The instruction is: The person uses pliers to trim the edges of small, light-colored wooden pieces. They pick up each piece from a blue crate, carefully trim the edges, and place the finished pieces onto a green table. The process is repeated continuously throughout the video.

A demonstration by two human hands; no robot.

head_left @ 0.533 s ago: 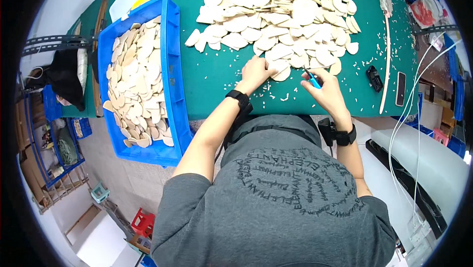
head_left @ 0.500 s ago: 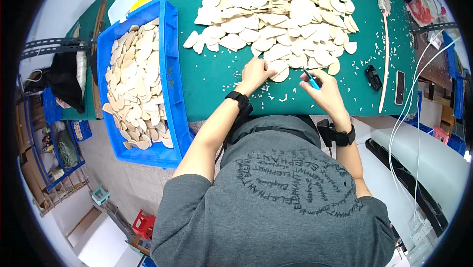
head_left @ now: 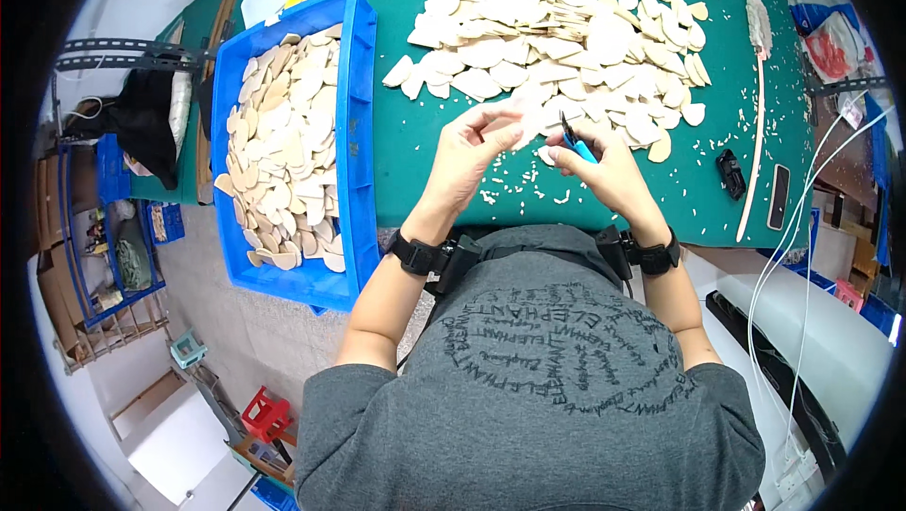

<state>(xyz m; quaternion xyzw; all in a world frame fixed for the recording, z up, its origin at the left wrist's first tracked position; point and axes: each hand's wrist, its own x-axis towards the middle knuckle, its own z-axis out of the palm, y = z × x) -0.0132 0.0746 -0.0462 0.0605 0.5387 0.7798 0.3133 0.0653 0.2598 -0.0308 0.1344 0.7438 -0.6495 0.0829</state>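
My left hand (head_left: 469, 157) is raised off the green tabletop, its thumb and fingers closed on a pale flat rounded piece (head_left: 535, 117). Glare and motion blur that piece's edges. Blue-handled nippers (head_left: 581, 146) with dark jaws sit in my right hand (head_left: 612, 173), the tips pointing up and away, close beside the piece. Beyond both hands spreads a heap of similar pale flat pieces (head_left: 566, 39), many of them half-round. Small white offcuts (head_left: 514, 192) lie scattered on the cloth below my hands.
At my left a blue plastic crate (head_left: 361, 134) holds many pale pieces. On the table's right lie a long thin stick with a fluffy end (head_left: 760, 67), a black object (head_left: 730, 176) and a phone (head_left: 779, 197). White cables (head_left: 786, 200) hang beyond the right edge.
My left hand has lifted from the near edge of the heap with a piece. The nippers in my right hand have come closer to it. The whole view has shifted slightly.
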